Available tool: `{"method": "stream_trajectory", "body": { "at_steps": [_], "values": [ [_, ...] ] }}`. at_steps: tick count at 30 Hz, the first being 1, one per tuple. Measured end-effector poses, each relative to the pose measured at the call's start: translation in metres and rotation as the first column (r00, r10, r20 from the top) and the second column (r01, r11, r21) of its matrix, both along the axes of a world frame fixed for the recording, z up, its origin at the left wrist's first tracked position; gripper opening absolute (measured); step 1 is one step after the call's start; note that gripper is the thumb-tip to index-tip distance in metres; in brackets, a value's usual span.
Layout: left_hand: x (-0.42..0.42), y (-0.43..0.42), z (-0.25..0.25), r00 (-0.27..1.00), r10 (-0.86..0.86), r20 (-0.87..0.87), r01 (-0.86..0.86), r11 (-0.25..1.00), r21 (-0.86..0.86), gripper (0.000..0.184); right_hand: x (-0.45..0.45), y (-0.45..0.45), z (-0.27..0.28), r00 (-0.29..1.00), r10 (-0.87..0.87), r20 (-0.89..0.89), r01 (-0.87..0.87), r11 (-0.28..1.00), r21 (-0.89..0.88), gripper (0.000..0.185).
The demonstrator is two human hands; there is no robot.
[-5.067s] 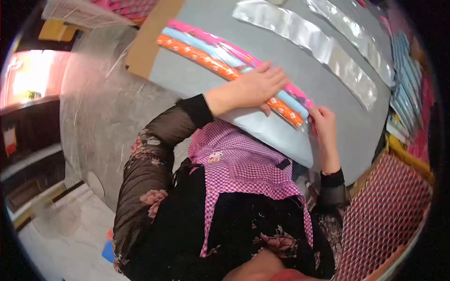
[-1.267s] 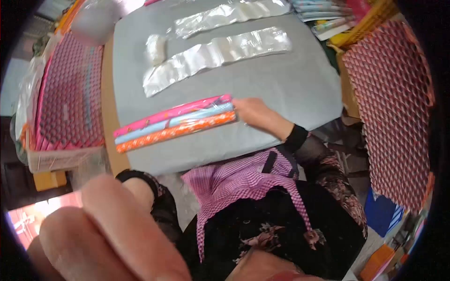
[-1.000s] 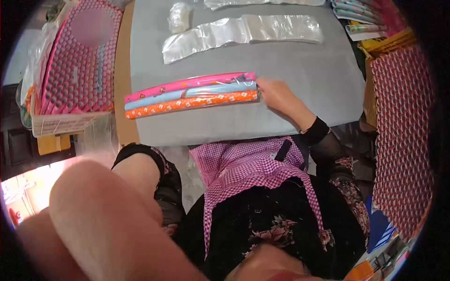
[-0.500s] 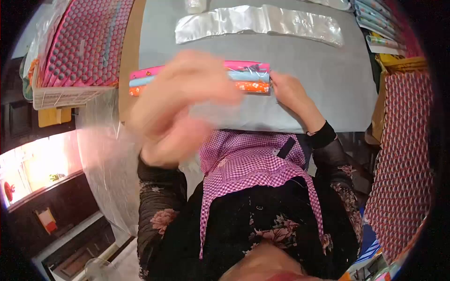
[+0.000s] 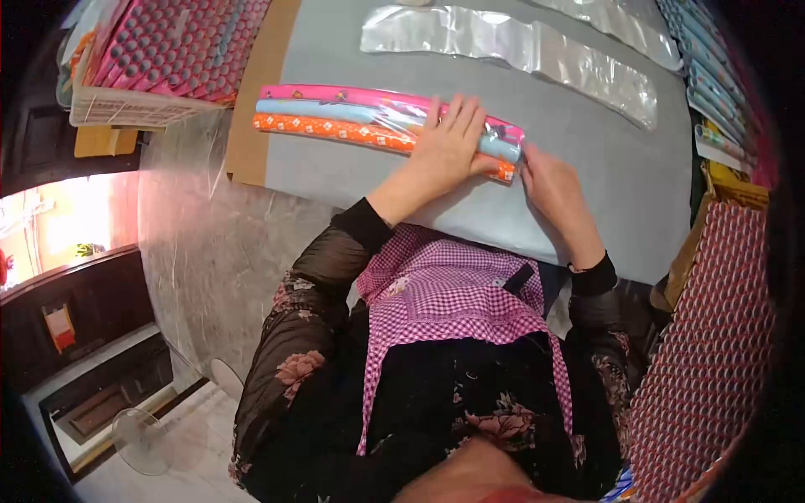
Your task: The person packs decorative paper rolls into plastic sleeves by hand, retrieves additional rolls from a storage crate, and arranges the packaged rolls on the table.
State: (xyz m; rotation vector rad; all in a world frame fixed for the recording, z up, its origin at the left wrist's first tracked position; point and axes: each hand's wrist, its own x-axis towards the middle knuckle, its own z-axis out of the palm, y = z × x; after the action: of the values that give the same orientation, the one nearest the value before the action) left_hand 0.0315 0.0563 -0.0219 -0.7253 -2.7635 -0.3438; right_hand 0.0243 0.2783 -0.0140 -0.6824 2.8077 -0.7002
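Note:
Three rolls, a pink roll (image 5: 352,95), a light blue roll (image 5: 335,112) and an orange patterned roll (image 5: 327,128), lie side by side under shiny clear film on the grey-covered table (image 5: 604,193). My left hand (image 5: 449,151) rests flat across them near their right part, fingers apart. At the right end of the rolls is my right hand (image 5: 552,180), with fingers closed at the film's edge; the exact grip is too small to make out.
Clear plastic sleeves (image 5: 503,44) lie across the back of the table. A white basket (image 5: 126,109) of pink tubes stands at the left. Blue patterned rolls (image 5: 713,84) are at the right, above a large stack of red patterned tubes (image 5: 704,335).
My left hand has come down from its blurred place above the rolls and now lies on them. My right hand remains at their right end. The view has turned and shifted.

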Motion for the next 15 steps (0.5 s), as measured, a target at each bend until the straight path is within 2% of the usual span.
{"method": "stream_trajectory", "body": {
  "at_steps": [4,6,7,8,10,11,13,14,15],
  "values": [
    [-0.003,0.000,0.000,1.000,-0.009,-0.028,0.008,1.000,-0.026,0.081,-0.002,0.024,0.029,0.999,0.022,0.029,-0.024,0.998,0.063,0.026],
    [-0.002,0.000,-0.001,0.998,0.000,-0.062,-0.002,1.000,-0.031,0.081,-0.007,0.039,0.036,0.999,-0.020,-0.039,0.015,0.992,-0.126,0.040],
    [-0.002,0.000,-0.003,0.997,0.001,-0.081,-0.004,0.999,-0.044,0.080,-0.012,0.044,0.040,0.970,0.017,-0.241,-0.047,0.992,-0.120,0.041],
    [-0.002,0.000,-0.003,0.997,0.003,-0.077,-0.005,0.999,-0.036,0.080,-0.012,0.045,0.045,0.971,0.020,-0.237,-0.048,0.992,-0.113,0.041],
    [-0.002,0.001,0.000,0.999,0.009,-0.044,-0.010,0.999,-0.032,0.080,-0.009,0.035,0.057,0.912,-0.212,-0.352,0.112,0.953,-0.281,0.026],
    [-0.001,0.001,-0.001,0.999,0.014,-0.043,-0.015,0.999,-0.032,0.080,-0.007,0.029,0.056,0.913,-0.207,-0.351,0.108,0.954,-0.281,0.026],
    [0.000,0.000,-0.003,0.999,0.007,-0.040,-0.009,0.999,-0.052,0.082,-0.002,0.017,0.045,0.974,-0.227,-0.021,0.195,0.876,-0.442,0.017],
    [0.000,0.000,-0.004,0.999,0.014,-0.039,-0.017,0.998,-0.058,0.082,-0.003,0.013,0.038,0.975,-0.220,-0.019,0.188,0.874,-0.447,0.017],
    [0.000,0.000,-0.005,1.000,0.009,-0.026,-0.010,0.998,-0.063,0.083,-0.005,0.008,0.029,0.977,-0.214,0.022,0.206,0.905,-0.373,0.017]
  ]
}}
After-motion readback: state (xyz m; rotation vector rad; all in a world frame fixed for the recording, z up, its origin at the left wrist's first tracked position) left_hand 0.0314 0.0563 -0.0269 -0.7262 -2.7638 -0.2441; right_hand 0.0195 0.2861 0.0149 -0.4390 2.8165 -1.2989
